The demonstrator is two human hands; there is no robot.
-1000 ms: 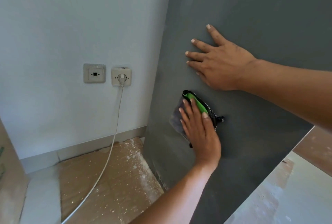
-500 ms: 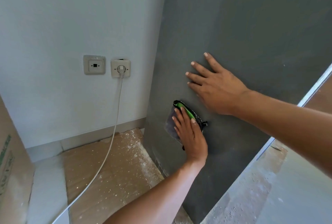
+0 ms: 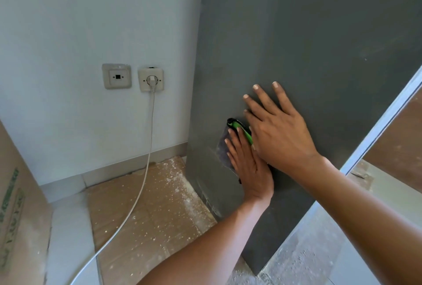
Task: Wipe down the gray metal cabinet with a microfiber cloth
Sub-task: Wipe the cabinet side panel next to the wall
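Here the left hand presses the cloth flat-fingered onto the cabinet; right hand spread.

The cabinet stands to the right of the wall, its side panel meeting it at the corner. On that panel the left hand lies flat over the cloth, low down; the right hand lies flat just above, overlapping it. Left of the cabinet, two wall plates sit side by side: the blank plate and the socket, whose cable drops to the cardboard on the floor.
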